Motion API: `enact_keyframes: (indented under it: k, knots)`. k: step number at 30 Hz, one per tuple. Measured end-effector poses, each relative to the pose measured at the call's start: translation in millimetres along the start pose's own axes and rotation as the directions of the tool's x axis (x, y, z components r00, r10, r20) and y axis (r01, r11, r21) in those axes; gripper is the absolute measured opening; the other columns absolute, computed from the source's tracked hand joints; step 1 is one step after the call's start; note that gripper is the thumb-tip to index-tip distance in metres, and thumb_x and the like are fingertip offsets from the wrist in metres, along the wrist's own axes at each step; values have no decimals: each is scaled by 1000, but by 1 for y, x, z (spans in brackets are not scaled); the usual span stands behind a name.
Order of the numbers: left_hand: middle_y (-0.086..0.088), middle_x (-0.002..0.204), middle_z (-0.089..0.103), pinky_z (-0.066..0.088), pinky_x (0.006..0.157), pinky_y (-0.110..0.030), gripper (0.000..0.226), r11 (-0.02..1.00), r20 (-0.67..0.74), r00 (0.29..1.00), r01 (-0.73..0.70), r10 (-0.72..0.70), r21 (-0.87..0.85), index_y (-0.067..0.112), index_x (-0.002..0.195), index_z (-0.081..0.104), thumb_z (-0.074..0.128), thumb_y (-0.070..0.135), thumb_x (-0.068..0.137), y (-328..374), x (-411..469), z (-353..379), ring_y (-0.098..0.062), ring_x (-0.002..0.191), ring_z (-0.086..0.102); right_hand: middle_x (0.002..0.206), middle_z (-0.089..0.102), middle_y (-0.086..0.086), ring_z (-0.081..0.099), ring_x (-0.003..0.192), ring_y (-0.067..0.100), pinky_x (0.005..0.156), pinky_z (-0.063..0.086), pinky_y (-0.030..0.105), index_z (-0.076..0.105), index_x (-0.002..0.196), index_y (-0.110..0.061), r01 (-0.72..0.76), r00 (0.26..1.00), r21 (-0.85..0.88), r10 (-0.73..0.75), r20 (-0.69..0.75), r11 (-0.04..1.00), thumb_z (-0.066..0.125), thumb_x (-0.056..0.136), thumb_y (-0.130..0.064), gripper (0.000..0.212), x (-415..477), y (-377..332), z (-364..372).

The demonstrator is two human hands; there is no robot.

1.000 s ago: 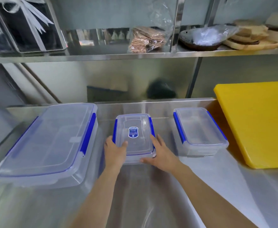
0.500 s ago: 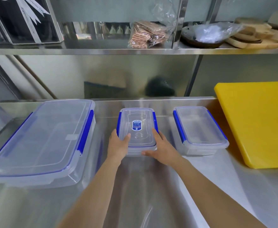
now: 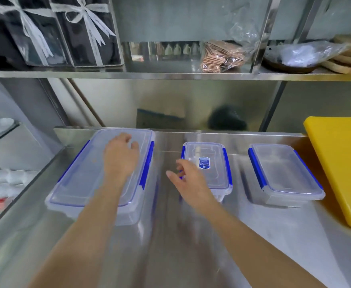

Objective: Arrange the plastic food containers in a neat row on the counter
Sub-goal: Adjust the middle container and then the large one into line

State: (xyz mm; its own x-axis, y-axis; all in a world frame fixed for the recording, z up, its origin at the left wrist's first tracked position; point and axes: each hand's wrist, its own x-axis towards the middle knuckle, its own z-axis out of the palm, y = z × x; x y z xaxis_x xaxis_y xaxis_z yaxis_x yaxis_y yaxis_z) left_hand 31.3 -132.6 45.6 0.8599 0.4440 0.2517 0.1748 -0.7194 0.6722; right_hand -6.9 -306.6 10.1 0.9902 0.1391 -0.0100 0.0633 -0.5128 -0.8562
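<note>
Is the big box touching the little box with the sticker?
Apart. The head view shows a bare strip of steel counter between the big box and the little box.

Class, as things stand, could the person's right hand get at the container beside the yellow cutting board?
Probably yes: the right hand is empty, and only the small labelled container sits between it and the right-hand container, whose lid is bare.
</note>
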Motion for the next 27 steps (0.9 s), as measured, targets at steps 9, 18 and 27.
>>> enact_keyframes:
  k: [9,18,27]
  knots:
    - [-19,149,32,20,112,-60,78,827,65,838,519,-543,216,17,144,24,49,57,81,-138,10,-60,-42,136,28,149,37,-7,42,132,18,106,36,33,16,146,-23,-223,922,235,126,365,946,53,78,-61,86,-3,-22,82]
    - [-19,138,48,35,105,-48,67,886,135,879,437,-457,152,25,139,34,50,57,82,-161,11,-63,-43,124,45,158,20,-1,27,142,23,115,27,41,-7,149,-18,-204,928,158,139,347,966,45,86,-56,89,5,-27,111]
    - [-17,140,46,35,106,-51,71,891,151,881,428,-449,153,28,140,31,47,61,80,-169,14,-65,-43,125,43,156,26,1,33,139,25,113,30,43,-6,149,-18,-199,916,117,142,375,973,44,87,-55,88,10,-27,113]
